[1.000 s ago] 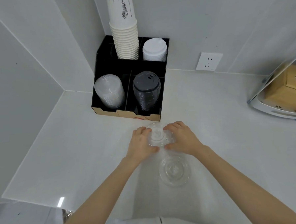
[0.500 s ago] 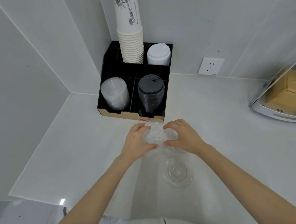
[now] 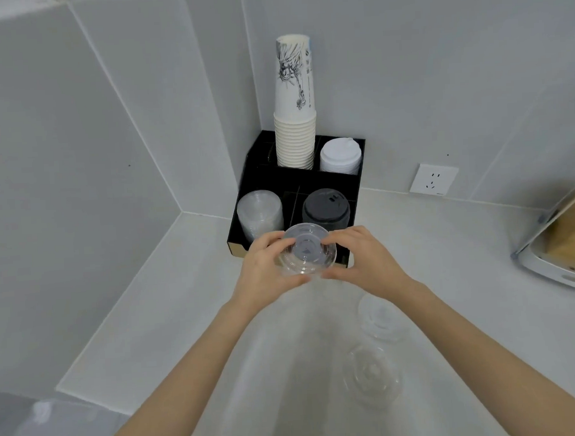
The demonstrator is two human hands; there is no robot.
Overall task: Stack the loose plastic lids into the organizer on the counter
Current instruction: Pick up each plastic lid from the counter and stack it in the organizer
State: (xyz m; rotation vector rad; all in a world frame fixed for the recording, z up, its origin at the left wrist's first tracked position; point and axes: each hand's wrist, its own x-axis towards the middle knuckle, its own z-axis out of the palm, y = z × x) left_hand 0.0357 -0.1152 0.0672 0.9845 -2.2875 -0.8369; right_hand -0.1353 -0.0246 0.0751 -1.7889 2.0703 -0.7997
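At the centre of the frame both hands hold a small stack of clear round plastic lids (image 3: 307,253) above the white worktop (image 3: 144,312). The left hand (image 3: 265,269) has a narrow grip on its left rim, and the right hand (image 3: 365,260) pinches the right rim. Just behind stands the black compartmented organizer (image 3: 289,184), with clear lids at front left and black lids at front right. Two more loose clear lids (image 3: 374,373) lie at lower right
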